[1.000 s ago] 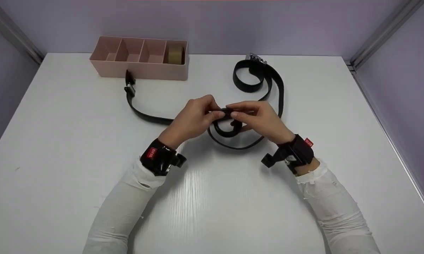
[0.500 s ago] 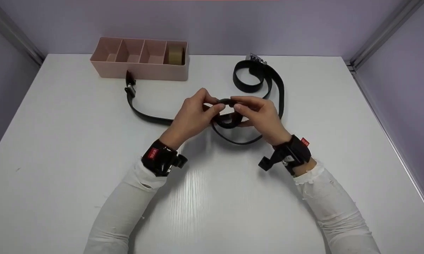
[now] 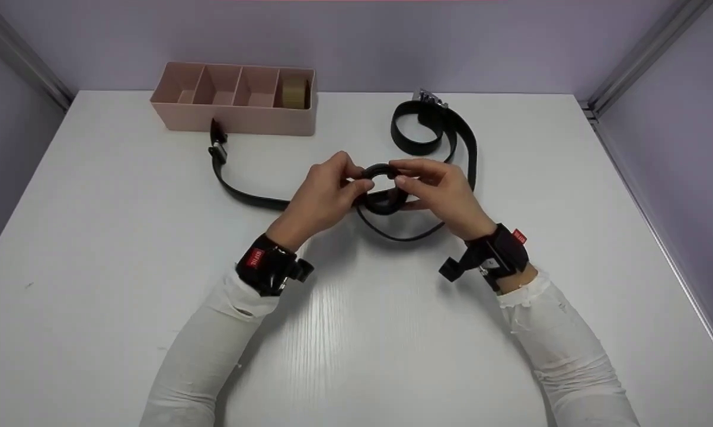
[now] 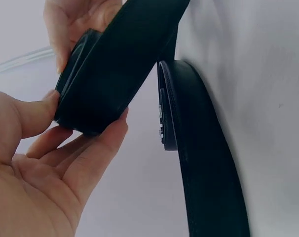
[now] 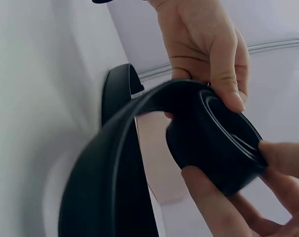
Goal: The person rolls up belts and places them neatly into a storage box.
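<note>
Head view: one black belt [image 3: 451, 139] is spread over the middle of the white table [image 3: 95, 237], its rolled end [image 3: 383, 190] pinched between the left hand [image 3: 323, 198] and right hand [image 3: 445, 193]. One pink box [image 3: 237, 115] with four compartments is seen far left, one tan roll [image 3: 295, 92] in its rightmost compartment.
</note>
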`<state>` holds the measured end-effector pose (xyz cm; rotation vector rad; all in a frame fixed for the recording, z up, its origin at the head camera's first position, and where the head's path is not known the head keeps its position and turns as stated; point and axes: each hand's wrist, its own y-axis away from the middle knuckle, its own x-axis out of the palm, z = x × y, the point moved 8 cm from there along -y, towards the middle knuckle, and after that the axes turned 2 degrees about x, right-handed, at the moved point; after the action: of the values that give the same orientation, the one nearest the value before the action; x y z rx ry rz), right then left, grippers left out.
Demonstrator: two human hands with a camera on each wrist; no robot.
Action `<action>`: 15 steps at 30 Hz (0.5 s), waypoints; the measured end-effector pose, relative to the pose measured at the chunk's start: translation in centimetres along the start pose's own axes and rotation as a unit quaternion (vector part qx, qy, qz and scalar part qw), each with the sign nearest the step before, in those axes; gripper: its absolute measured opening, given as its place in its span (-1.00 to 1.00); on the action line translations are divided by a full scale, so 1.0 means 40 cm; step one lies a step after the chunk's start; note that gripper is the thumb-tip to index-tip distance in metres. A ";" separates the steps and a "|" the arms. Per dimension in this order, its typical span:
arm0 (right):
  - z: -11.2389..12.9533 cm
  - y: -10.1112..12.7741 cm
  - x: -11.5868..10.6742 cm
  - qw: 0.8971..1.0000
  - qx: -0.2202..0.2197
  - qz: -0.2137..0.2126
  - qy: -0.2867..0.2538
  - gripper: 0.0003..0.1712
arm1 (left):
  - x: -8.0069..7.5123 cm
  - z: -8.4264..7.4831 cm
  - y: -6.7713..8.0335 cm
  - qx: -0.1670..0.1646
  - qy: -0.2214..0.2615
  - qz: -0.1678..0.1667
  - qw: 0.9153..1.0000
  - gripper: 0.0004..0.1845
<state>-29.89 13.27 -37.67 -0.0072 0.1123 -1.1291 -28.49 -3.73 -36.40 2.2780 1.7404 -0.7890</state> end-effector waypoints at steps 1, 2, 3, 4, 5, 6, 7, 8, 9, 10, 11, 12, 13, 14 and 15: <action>0.002 0.000 0.003 1.000 0.002 0.009 0.011 -0.58 | 0.003 -0.001 0.000 0.000 -0.006 0.008 1.000 -0.78; 0.004 0.001 0.006 1.000 0.004 0.019 0.024 -0.59 | 0.006 -0.002 0.001 0.001 -0.012 0.019 1.000 -0.78; 0.006 0.002 0.010 0.999 0.006 0.029 0.037 -0.60 | 0.010 -0.003 0.001 0.004 -0.020 0.028 0.999 -0.78; 0.007 0.004 0.013 0.998 0.007 0.038 0.049 -0.60 | 0.014 -0.004 0.002 0.006 -0.027 0.037 0.999 -0.79; 0.009 0.005 0.016 0.997 0.007 0.045 0.060 -0.61 | 0.017 -0.003 0.003 0.006 -0.033 0.045 0.998 -0.79; 0.009 0.005 0.019 0.996 0.008 0.051 0.067 -0.61 | 0.020 -0.003 0.003 0.007 -0.040 0.050 0.998 -0.79; 0.010 0.006 0.022 0.996 0.009 0.055 0.070 -0.61 | 0.022 -0.002 0.003 0.007 -0.043 0.054 0.998 -0.79; 0.010 0.006 0.023 0.996 0.008 0.056 0.073 -0.61 | 0.023 -0.001 0.003 0.005 -0.043 0.056 0.997 -0.79; 0.009 0.006 0.022 0.996 0.008 0.053 0.071 -0.61 | 0.024 0.000 0.002 0.003 -0.042 0.055 0.998 -0.79; 0.008 0.006 0.021 0.997 0.007 0.048 0.067 -0.62 | 0.024 0.001 0.002 0.001 -0.037 0.054 0.998 -0.79; 0.007 0.006 0.020 0.997 0.005 0.043 0.063 -0.62 | 0.024 0.002 0.001 -0.002 -0.031 0.052 0.998 -0.79; 0.006 0.005 0.019 0.998 0.004 0.037 0.057 -0.62 | 0.023 0.003 0.000 -0.004 -0.025 0.049 0.999 -0.78; 0.004 0.005 0.018 0.998 0.002 0.030 0.047 -0.62 | 0.022 0.004 -0.001 -0.007 -0.016 0.045 0.999 -0.78; 0.003 0.004 0.016 0.999 -0.001 0.022 0.041 -0.62 | 0.021 0.005 -0.002 -0.009 -0.009 0.040 0.999 -0.77; 0.002 0.004 0.014 0.999 -0.004 0.013 0.033 -0.62 | 0.019 0.006 -0.002 -0.011 -0.001 0.035 0.999 -0.76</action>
<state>-29.51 12.82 -37.65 0.0246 0.1763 -1.1025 -28.51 -3.15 -36.96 2.3086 1.6512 -0.7560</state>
